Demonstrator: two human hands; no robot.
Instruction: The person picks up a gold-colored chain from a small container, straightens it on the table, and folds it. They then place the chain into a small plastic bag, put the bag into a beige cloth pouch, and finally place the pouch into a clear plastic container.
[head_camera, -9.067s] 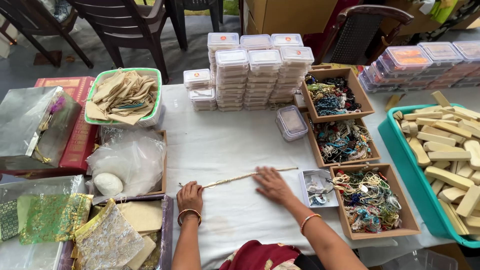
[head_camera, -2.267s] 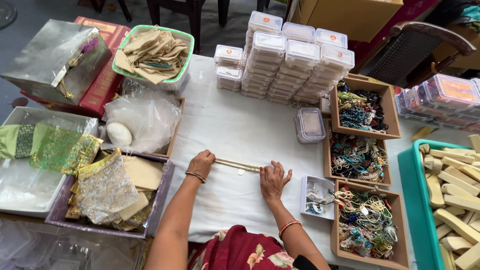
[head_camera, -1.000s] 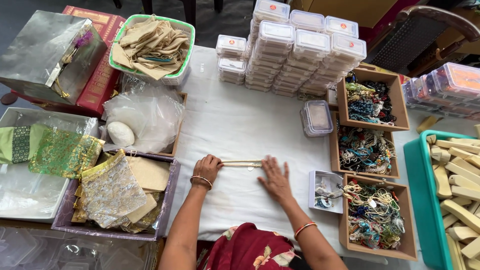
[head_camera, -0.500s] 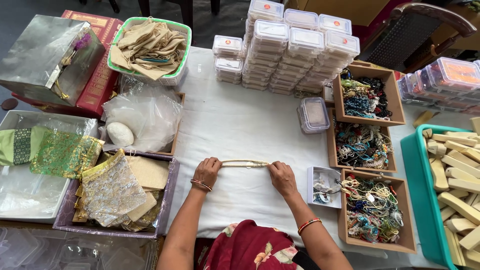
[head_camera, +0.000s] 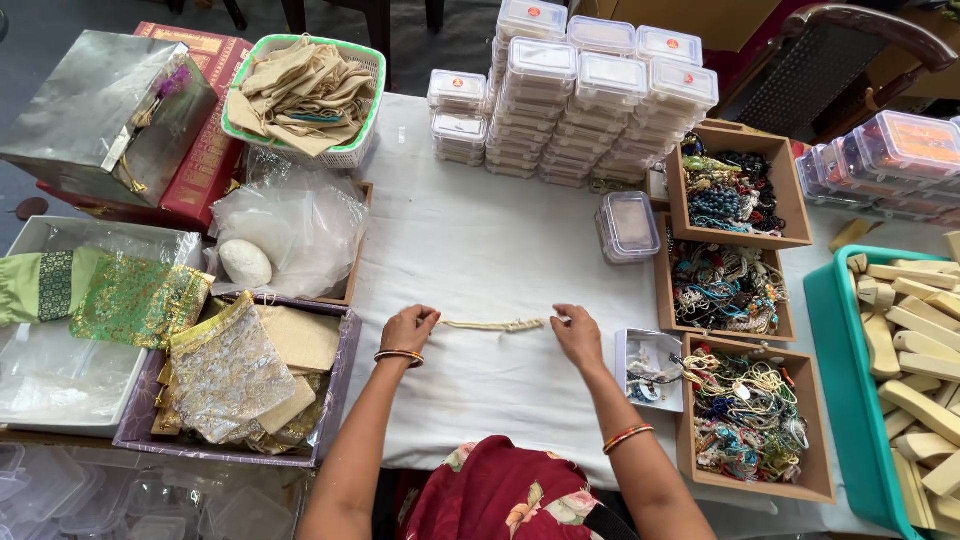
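Lying flat on the white tablecloth (head_camera: 480, 250): a cream beaded strand (head_camera: 492, 324), folded into a short bundle, long axis running left to right across the table. Pinching its left end: the left hand (head_camera: 408, 329), fingers curled together on the strand. Sitting just off the right end: the right hand (head_camera: 579, 335), fingertips drawn together; touching the strand or not, cannot tell. Standing just right of that hand: a small white box (head_camera: 649, 368), then three wooden trays of necklaces (head_camera: 722, 278). Resting left of the left hand: a tray of shiny fabric pouches (head_camera: 228, 382).
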